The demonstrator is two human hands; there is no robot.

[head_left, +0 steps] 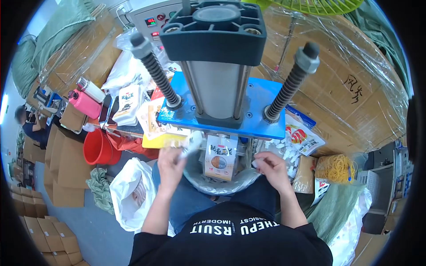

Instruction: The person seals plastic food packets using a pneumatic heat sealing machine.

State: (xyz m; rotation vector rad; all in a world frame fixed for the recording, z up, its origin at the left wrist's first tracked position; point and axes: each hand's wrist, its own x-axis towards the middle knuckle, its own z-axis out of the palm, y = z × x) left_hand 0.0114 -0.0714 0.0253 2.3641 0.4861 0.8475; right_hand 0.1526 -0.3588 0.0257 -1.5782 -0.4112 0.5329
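Under the blue plate (262, 91) of a press, a printed white pouch (220, 157) hangs upright at the front. My left hand (172, 166), left of the pouch, is closed on a white piece (191, 144) blurred by motion. To the right of the pouch is my right hand (271, 167), its fingers pinched on a small white bit (254, 163). Neither hand touches the hanging pouch. Below it is a bin lined with a clear bag (222, 188), between the knees. White scraps (290, 153) lie beside my right hand.
Printed pouches (128, 104) are stacked at the left, near a pink bottle (83, 104) and a red bucket (101, 148). A bundle of yellow bands (335, 168) sits at the right. Large wrapped cartons (341, 84) stand behind. Another person (34, 126) is far left.
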